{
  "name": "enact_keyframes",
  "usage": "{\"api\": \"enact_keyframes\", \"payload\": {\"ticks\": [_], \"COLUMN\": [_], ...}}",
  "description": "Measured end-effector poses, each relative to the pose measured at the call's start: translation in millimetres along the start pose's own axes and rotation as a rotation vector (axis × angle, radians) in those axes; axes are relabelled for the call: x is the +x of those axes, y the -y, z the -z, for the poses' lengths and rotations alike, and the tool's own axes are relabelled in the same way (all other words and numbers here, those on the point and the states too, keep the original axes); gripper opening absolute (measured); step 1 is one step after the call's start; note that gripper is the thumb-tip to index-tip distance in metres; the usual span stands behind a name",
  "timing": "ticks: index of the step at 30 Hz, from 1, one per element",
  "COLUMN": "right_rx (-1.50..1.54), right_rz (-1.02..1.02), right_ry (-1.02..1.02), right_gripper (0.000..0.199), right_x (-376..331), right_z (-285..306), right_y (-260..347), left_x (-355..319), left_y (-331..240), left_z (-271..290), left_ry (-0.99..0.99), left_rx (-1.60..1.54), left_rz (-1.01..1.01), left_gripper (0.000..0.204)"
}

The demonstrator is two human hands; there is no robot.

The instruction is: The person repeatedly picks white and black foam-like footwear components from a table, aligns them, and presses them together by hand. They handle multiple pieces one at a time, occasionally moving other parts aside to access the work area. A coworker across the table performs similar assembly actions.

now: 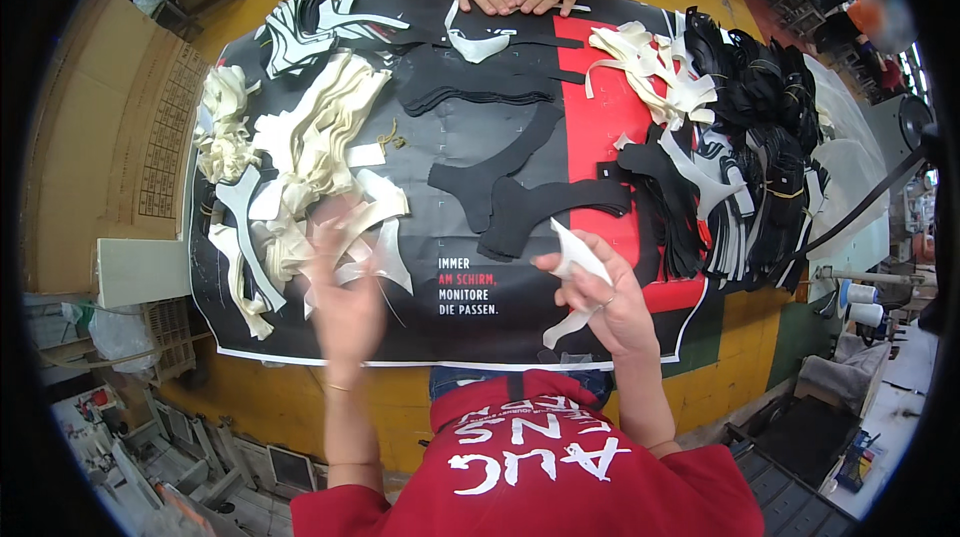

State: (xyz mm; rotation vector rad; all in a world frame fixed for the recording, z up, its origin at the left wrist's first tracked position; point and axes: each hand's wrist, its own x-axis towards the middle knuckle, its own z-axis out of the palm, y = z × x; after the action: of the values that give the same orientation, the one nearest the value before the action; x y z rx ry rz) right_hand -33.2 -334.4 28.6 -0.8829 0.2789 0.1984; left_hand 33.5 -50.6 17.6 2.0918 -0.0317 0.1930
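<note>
Near the table's [455, 342] front edge, the right hand [622, 299] has its grip closed on a cream fabric piece [578, 255], while the left hand [347, 319], its grip too blurred to tell, is by the cream fabric stack [318, 142], so picking out pieces seems in hand, next calling for clean separation.

Garment workshop: cream fabric pieces [325, 117] heaped left on big table [560, 342], bundled black cut pieces [770, 87] upper right, thread spools [866, 315] lower right.
</note>
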Motion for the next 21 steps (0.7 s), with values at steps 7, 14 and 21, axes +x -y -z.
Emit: {"api": "enact_keyframes", "payload": {"ticks": [7,14,21], "right_rx": [-0.416,-0.653,-0.774], "right_rz": [0.084,-0.079,-0.111], "right_ry": [0.028,0.025,0.068], "right_gripper": [0.036,0.023,0.021], "right_x": [-10.0,-14.7,-12.7], "right_z": [-9.2,6.0,3.8], "right_y": [-7.0,-10.5,1.5], "left_x": [-32.6,-42.2,-39.5], "left_y": [-49.0,-35.9,-30.9], "left_z": [-88.0,-88.9,-82.0], "left_ry": [0.458,0.471,0.476], "left_rx": [-0.68,-0.799,-0.743], "left_rz": [0.199,0.395,0.303], "left_gripper": [0.024,0.012,0.01]}}
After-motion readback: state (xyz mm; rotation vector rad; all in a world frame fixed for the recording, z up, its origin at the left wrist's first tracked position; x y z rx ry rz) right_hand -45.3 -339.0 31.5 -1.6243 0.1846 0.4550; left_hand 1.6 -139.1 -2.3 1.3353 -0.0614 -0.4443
